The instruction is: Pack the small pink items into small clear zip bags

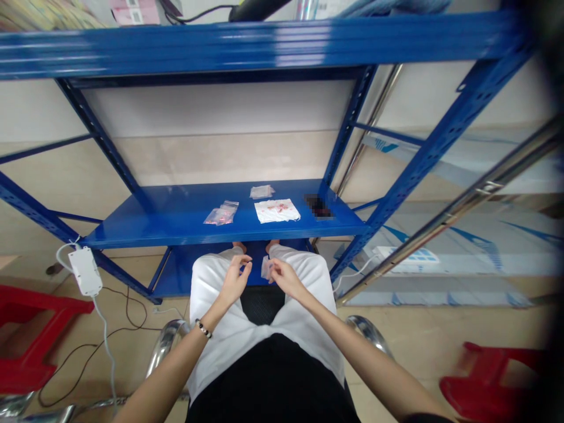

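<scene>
Black top (268, 382): 1, nearest, with white trousers (211, 341) beyond it
Hands: 2, between the knees, near side of the blue shelf (185, 220)
Left hand (233, 282): thumb and fingers curled toward each other, can't tell whether pressed together or pinching something
Right hand (286, 277): thumb and fingers pinching 1 clear bag (265, 267)
Clear bag location: between the two hands, apart from the left one
Clear bag look: small, see-through, contents too small to make out
Filled bags (219, 215): at least 2, overlapping, left on shelf, pink-red bits inside, exact count unclear
Whitish bags (261, 191): 1 flat stack at the back, number in it unclear
White sheet (277, 210): 1, flat, small pink-red pieces on it, too small to count
Dark item (319, 207): 1, pixelated, right end of shelf
Red stools (39, 335): 2, one per side
</scene>
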